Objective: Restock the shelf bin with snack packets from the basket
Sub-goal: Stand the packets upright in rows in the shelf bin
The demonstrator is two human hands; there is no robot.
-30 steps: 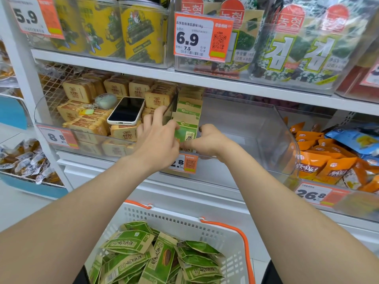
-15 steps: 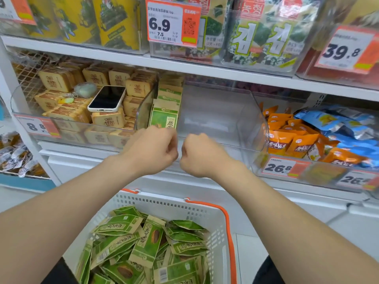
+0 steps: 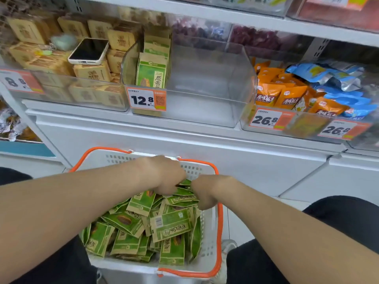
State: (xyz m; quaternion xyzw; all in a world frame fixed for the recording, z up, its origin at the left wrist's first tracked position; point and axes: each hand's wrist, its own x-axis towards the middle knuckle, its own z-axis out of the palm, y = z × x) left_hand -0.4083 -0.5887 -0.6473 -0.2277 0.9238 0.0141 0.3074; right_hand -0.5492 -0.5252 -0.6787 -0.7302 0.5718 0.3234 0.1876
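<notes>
Two hands were down at the far end of the white plastic basket with orange handles [image 3: 220, 222], on the heap of green-and-tan foil snack packets [image 3: 170, 224] that filled it. The left hand [image 3: 164, 175] had its fingers curled round a bunch of packets at the top of the heap. The right hand [image 3: 207, 191] was balled up just beside it, against the same bunch. Its fingers were tucked under, so I could not tell whether it truly held anything.

Above, the clear plastic shelf bin [image 3: 242, 78] behind the orange 12.8 price tag [image 3: 146, 99] held one upright row of matching packets [image 3: 152, 70] against its left wall. Nothing propped that row on its right.

Several things could have gone wrong from there. The packets looked slick and lay loosely overlapped, so a greedy handful would likely have splayed on the way up and shed a few past the basket rim. A fat bunch might also have caught on the bin's front lip, or bumped the standing row and tipped it sideways. The white-cased smartphone [image 3: 88, 51] lay loose on the tan boxes [image 3: 92, 71] in the bin just to the left. A left forearm swinging wide could have sent it sliding off.
</notes>
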